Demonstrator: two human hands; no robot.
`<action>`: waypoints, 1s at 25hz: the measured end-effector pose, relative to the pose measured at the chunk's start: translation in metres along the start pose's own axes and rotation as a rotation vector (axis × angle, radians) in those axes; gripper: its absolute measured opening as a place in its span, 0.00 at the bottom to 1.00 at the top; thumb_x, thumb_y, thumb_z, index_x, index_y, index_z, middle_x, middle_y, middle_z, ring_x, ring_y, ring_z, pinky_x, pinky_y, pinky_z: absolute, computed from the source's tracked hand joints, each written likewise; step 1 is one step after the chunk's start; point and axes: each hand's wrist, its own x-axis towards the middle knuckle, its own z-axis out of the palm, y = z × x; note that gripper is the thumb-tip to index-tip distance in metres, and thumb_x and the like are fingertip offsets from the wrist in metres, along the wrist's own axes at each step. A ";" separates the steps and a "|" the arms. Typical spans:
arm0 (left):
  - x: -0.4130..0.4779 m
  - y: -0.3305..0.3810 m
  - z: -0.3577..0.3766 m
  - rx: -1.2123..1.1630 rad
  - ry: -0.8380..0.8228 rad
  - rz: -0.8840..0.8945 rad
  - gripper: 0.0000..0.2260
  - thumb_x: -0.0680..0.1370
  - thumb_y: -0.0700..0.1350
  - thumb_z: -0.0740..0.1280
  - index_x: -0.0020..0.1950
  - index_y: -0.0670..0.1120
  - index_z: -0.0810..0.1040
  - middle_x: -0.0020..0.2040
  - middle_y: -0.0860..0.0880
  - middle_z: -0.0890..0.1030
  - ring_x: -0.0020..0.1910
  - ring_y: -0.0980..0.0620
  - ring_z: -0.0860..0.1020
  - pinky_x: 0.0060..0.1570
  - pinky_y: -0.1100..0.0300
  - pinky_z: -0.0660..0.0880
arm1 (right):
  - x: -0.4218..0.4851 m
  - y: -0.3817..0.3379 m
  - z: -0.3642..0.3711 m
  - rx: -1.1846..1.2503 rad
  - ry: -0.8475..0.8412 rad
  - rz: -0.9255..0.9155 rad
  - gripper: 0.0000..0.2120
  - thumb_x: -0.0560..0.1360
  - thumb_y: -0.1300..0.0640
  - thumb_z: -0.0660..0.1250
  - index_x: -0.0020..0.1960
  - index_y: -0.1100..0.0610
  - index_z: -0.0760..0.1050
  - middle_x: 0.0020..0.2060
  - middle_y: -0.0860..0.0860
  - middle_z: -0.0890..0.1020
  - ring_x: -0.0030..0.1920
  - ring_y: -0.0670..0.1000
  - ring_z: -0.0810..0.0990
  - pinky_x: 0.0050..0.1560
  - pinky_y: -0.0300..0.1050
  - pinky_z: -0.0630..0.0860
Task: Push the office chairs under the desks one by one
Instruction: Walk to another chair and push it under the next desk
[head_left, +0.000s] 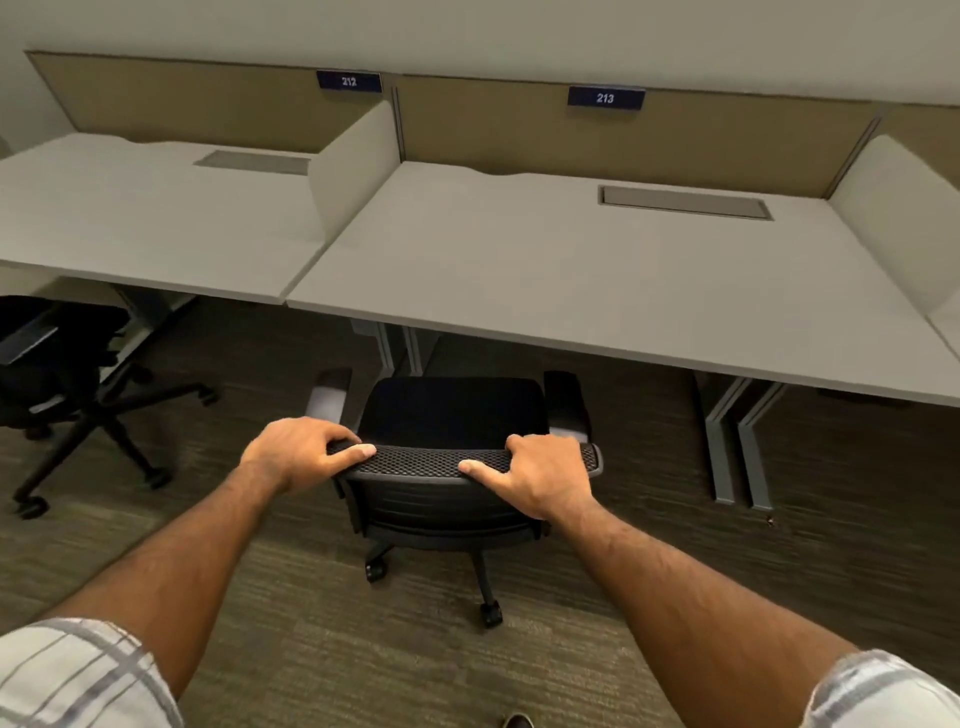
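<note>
A black office chair (452, 415) with a mesh backrest stands on the carpet in front of the grey desk marked 213 (545, 260). Its seat sits just short of the desk's front edge, armrests on either side. My left hand (298, 449) grips the left end of the backrest's top edge. My right hand (540, 473) grips the right end of the same edge. A second black office chair (57, 364) stands at the left, partly beneath the desk marked 212 (156, 208), its wheeled base sticking out.
Grey desk legs (737, 441) stand to the right of the chair, and another pair (400, 348) just behind its seat. White side dividers (358, 166) separate the desks. Tan back panels carry blue number signs. Dark carpet covers the floor.
</note>
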 end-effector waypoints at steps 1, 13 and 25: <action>0.013 -0.010 -0.006 0.002 0.003 0.009 0.46 0.62 0.85 0.37 0.59 0.64 0.81 0.56 0.60 0.84 0.56 0.54 0.81 0.50 0.55 0.74 | 0.014 -0.003 0.000 0.005 0.002 0.001 0.42 0.68 0.15 0.40 0.36 0.51 0.71 0.30 0.47 0.76 0.35 0.51 0.77 0.46 0.54 0.74; 0.119 -0.105 -0.044 0.012 -0.085 0.157 0.44 0.64 0.84 0.39 0.59 0.64 0.82 0.54 0.62 0.83 0.51 0.60 0.79 0.49 0.56 0.76 | 0.109 -0.060 -0.005 0.015 -0.052 0.134 0.42 0.69 0.16 0.41 0.38 0.51 0.72 0.30 0.47 0.76 0.34 0.49 0.76 0.48 0.54 0.74; 0.148 -0.122 -0.059 -0.032 -0.128 0.251 0.46 0.62 0.85 0.39 0.59 0.62 0.80 0.51 0.61 0.82 0.48 0.61 0.78 0.43 0.62 0.71 | 0.131 -0.078 -0.009 0.052 -0.045 0.264 0.43 0.67 0.15 0.43 0.40 0.50 0.76 0.32 0.45 0.78 0.35 0.46 0.77 0.47 0.51 0.76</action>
